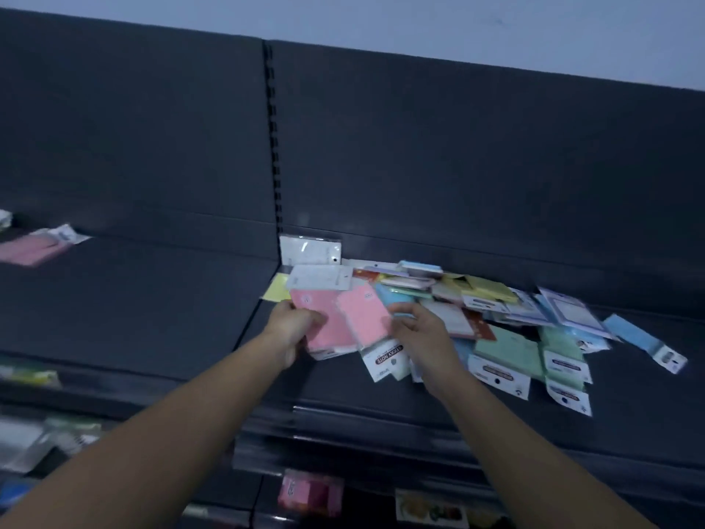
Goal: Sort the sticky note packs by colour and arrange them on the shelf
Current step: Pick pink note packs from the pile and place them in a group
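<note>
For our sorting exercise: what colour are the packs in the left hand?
Pink packs in the left hand; head view shows them.

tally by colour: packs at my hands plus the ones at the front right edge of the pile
pink sticky note packs: 2
mint green sticky note packs: 3
total: 5

Both forearms (171, 425) extended forward, bare. Left hand (293, 326) curled, thumb on top, pinching pink packs (332, 330). Right hand (417, 332) just right of those fingers — fingers half bent, tips at a pack edge; I can't confirm a grip.
</note>
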Available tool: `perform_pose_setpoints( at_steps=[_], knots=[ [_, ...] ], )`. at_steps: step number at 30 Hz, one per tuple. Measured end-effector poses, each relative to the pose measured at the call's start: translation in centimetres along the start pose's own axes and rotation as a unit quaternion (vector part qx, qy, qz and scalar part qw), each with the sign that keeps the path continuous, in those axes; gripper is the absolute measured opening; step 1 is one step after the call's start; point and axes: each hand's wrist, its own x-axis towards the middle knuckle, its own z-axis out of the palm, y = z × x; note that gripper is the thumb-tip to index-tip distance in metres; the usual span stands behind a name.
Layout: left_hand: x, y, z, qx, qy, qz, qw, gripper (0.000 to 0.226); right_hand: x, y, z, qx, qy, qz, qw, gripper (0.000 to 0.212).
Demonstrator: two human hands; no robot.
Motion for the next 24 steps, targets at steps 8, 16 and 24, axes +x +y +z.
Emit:
perform_pose_setpoints(
  at_steps=[8, 16, 24],
  knots=[
    [-2.9, 0.1, -7.3, -0.014, 0.031, 0.009, 0.999, 0.012, -0.7, 0.1, 7.9, -0.083, -0.148, -0.04, 0.985, 0.02],
    [-3.9, 1.2, -14.2, 0.004, 0.051, 0.067, 0.996, 0.026, -0.9, -0.8, 15.7, -0.08, -0.173, -0.054, 0.98, 0.014],
    [-2.9, 1.9, -25.9, -0.085, 0.166, 0.057, 0.981, 0.011, -1.6, -0.2, 27.2, 0.049, -0.117, 0.116, 0.985, 0.047]
  ],
)
